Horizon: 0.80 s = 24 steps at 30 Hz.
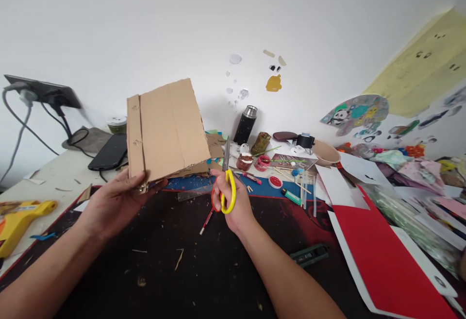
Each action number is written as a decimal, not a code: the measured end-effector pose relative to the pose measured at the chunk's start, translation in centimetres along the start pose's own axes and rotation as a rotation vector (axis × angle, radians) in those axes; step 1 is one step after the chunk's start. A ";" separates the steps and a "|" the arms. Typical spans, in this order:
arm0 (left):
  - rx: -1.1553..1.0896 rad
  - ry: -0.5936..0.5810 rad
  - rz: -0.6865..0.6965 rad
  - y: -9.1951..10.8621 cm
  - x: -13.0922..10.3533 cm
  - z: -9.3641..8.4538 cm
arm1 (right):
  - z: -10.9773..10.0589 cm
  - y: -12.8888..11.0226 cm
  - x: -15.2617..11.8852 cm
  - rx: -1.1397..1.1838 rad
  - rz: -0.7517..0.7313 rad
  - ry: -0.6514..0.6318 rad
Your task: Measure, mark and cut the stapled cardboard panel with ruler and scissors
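My left hand (122, 193) grips a brown cardboard piece (169, 127) by its lower left corner, thumb in front and fingers behind. The cardboard is raised and slightly tilted, with a narrow strip along its left side. In my right hand (236, 202) are scissors (229, 188) with yellow and red handles, blades pointing up. Those blades look closed and stand just right of the cardboard's lower right corner, apart from it. Behind the cardboard, more brown cardboard (215, 146) shows partly. A red pencil (206, 222) lies on the dark mat (163, 280) below the scissors.
A black flask (245, 125) and paint jars (244, 162) stand by the wall. A yellow glue gun (22, 219) and a black phone (109, 152) lie at left. Red sheet (386, 256), green cutter (309, 255) and glue tube (291, 196) are at right.
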<state>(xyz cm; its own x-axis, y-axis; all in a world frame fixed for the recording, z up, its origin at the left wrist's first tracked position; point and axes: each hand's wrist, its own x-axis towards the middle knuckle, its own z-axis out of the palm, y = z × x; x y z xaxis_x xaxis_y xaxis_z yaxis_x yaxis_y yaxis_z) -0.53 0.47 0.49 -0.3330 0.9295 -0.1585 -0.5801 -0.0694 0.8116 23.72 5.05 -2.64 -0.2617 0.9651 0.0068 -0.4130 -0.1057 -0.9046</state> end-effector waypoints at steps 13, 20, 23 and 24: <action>0.109 -0.050 -0.010 -1.4 -0.4 0.3 | -0.7 -1.6 -1.3 0.001 0.020 -0.036; 0.128 -0.061 -0.013 -1.7 -0.3 0.1 | -1.0 -1.2 -1.1 -0.027 0.021 -0.046; 0.118 -0.053 -0.011 -1.8 -0.3 0.1 | -1.2 -1.0 -0.9 -0.026 0.028 -0.028; 0.120 -0.051 -0.012 -1.8 -0.3 0.1 | -1.2 -1.0 -0.9 -0.026 0.027 -0.028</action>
<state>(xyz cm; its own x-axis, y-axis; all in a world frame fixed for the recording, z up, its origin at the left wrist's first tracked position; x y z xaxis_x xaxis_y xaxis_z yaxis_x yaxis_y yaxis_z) 0.72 0.33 -0.82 -0.2862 0.9476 -0.1421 -0.4900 -0.0173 0.8716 25.43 4.56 -2.25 -0.2971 0.9548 -0.0066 -0.3828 -0.1254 -0.9153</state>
